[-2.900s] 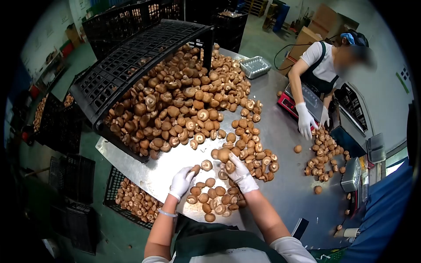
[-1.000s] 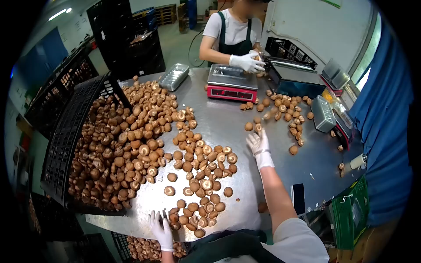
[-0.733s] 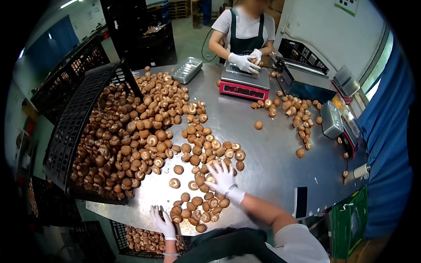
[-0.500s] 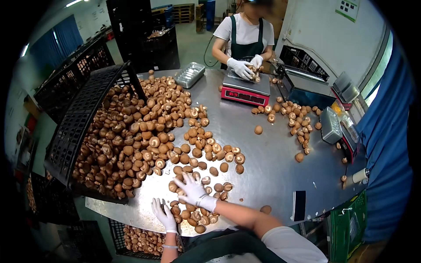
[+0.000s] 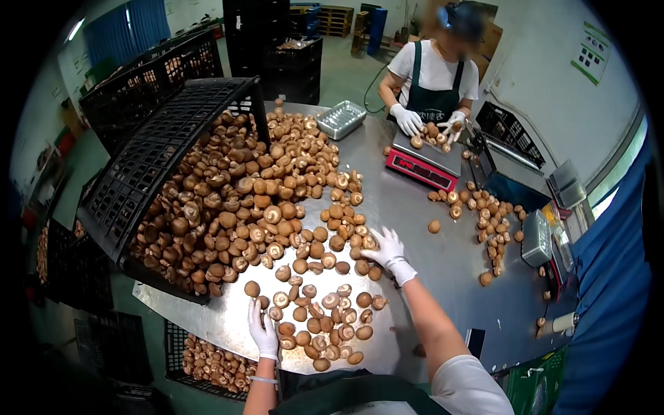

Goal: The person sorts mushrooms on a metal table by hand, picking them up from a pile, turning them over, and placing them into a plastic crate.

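in the head view, one tipped crate (image 5: 171,142) and mushrooms (image 5: 314,325) too many to count lie on one surface (image 5: 460,263). two gloved hands reach there: left hand (image 5: 264,336), fingers open beside some; right hand (image 5: 390,253), fingers spread, touching others.

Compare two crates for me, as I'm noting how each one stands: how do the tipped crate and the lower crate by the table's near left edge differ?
The tipped crate lies on its side; the lower crate has its opening upward. Mushrooms spread from the tipped crate across the metal table, while those in the lower crate sit inside. Both have lattice walls and hold mushrooms.
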A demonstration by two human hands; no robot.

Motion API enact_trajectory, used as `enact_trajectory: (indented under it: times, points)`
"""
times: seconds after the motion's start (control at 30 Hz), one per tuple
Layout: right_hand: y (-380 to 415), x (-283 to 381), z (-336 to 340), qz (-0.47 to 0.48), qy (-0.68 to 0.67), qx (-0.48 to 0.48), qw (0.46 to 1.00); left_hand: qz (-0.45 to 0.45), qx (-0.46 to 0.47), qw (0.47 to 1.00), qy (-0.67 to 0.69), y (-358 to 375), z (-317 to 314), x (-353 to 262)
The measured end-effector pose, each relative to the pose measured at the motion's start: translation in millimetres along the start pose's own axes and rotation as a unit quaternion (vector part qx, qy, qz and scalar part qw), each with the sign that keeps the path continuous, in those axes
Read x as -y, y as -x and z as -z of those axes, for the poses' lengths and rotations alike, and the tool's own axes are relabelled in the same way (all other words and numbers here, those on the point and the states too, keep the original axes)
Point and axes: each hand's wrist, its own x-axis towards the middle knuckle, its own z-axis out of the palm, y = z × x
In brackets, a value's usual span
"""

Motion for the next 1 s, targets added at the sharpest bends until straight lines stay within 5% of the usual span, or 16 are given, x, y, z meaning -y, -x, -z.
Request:
enact_trajectory:
  times: [0.07,0.37,0.77,0.83,0.9,1.0]
  points:
    - [13.1,-11.2,-3.2,-0.024,0.009,0.068,0.997,-0.010,0.002,1.000,0.002,-0.3,-0.2,1.3]
    - [60.3,48.1,-40.8,0.098,-0.056,-0.061,0.992,0.003,0.010,1.000,0.009,0.0,-0.8,-1.1]
    - [96.6,85.4,-36.4,0.185,-0.210,0.006,0.960,-0.001,0.001,1.000,0.009,1.7,2.8,-5.1]
    - [80.9,78.8,-32.6,0.139,-0.315,-0.039,0.938,0.001,0.005,1.000,0.007,0.9,2.6,-4.7]
    - [54.4,80.3,-12.3,-0.079,-0.455,0.079,0.884,-0.002,0.002,1.000,0.008,1.0,2.8,-4.9]
    - [1.2,80.8,-12.0,0.071,-0.341,0.010,0.937,-0.011,0.004,1.000,-0.007,1.1,1.8,-1.3]
